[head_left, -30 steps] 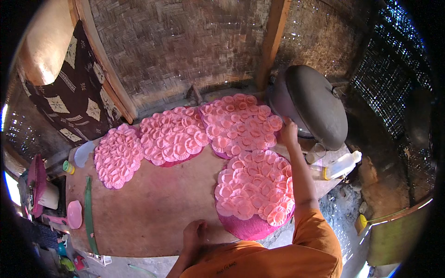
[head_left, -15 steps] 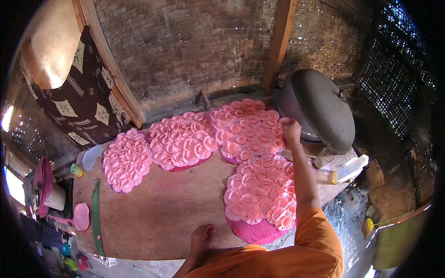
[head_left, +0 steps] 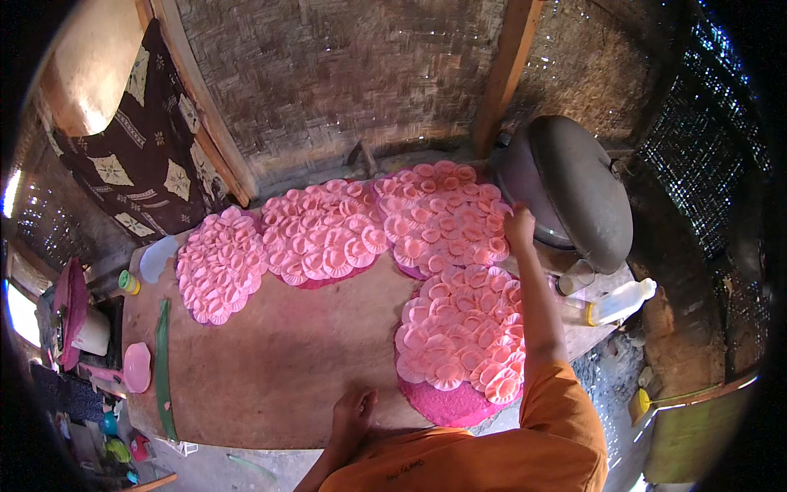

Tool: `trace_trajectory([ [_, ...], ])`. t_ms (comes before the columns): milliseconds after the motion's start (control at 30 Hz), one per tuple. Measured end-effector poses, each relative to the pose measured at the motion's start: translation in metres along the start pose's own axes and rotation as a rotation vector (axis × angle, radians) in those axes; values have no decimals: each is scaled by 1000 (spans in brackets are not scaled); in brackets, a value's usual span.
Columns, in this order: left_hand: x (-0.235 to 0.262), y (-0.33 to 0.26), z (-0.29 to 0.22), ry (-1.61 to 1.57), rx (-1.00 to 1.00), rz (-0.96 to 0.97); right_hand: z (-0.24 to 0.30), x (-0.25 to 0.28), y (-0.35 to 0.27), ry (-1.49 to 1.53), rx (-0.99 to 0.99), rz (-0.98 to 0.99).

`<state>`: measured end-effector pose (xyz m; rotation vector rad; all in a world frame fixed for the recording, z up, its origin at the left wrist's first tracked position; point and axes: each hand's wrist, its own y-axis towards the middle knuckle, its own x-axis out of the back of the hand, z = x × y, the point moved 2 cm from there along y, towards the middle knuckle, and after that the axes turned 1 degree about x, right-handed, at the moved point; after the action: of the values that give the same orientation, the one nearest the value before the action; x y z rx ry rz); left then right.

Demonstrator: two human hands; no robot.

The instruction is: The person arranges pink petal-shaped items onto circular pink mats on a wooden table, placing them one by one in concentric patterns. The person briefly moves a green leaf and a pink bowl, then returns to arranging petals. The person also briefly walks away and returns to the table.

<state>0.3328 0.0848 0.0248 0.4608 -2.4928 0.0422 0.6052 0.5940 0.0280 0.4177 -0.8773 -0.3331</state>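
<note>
Small round pink pieces with fluted rims (head_left: 447,328) lie overlapping in several heaps on round, darker pink bases. One base (head_left: 455,407) shows bare at the near right heap's front. My right arm stretches over that heap's right side. My right hand (head_left: 520,228) is at the right edge of the far right heap (head_left: 443,215), its fingers closed together; what they hold, if anything, is hidden. My left hand (head_left: 354,412) rests by the table's front edge, fingers curled in with nothing visible in them.
A large dark lidded pot (head_left: 566,193) stands right beside my right hand. Close to my right arm are a drinking glass (head_left: 576,277) and a clear bottle (head_left: 621,302). A green strip (head_left: 164,369) and a pink dish (head_left: 137,367) lie at the wooden table's (head_left: 270,361) left end.
My right hand stays by the far right heap's edge beside the pot, shifted only slightly. My left hand remains near the front edge. The whole view has tilted a little.
</note>
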Motion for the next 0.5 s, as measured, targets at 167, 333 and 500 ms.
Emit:
trace_trajectory([
  [167,1,0,-4,-43,32,-13,50,47,-45,136,222,168],
  [333,-1,0,4,75,-139,-68,93,94,-101,247,260,325],
  [500,-10,-2,24,-140,-5,-40,117,138,-181,437,144,485],
])
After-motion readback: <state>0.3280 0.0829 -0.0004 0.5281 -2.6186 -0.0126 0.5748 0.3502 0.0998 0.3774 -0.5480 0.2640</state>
